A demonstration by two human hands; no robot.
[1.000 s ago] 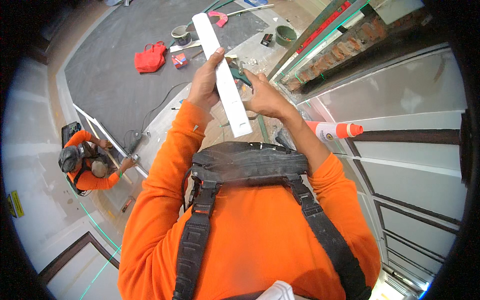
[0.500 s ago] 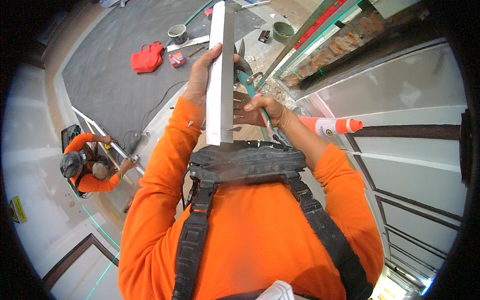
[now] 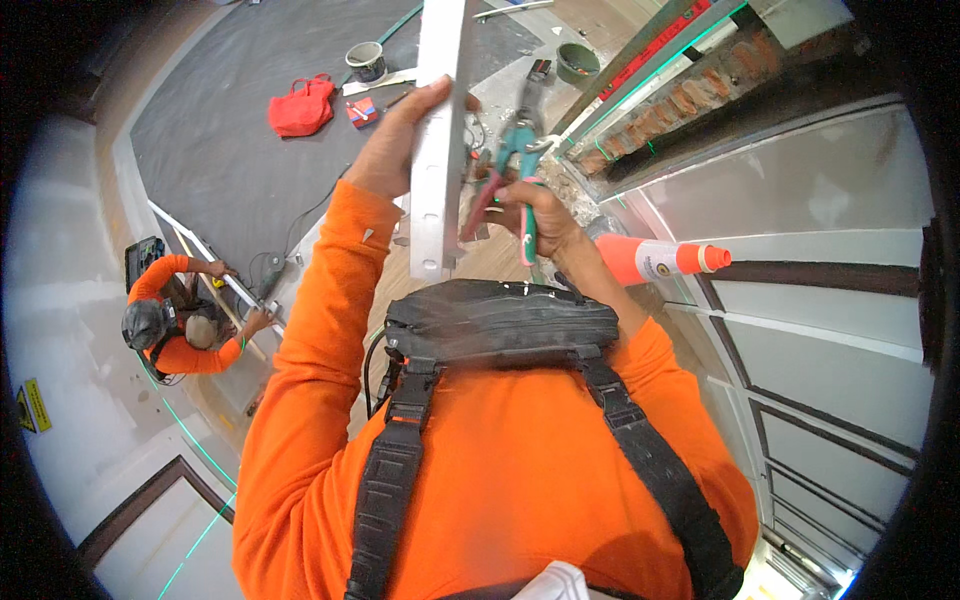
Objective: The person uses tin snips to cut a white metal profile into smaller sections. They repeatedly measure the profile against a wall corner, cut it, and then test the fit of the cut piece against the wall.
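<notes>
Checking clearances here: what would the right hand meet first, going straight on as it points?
Beyond its own snips, the right hand would probably meet the white strip in the left hand; depth is unclear.

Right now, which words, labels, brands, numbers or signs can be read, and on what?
No text is clear enough to quote.
Orange-and-white cone: small printing, not legible.
Yellow sign at far left: dark marks, too small to read.
Red strip at upper right: dark marks, too blurred to read.
White metal strip and snips: no lettering can be made out.
</notes>
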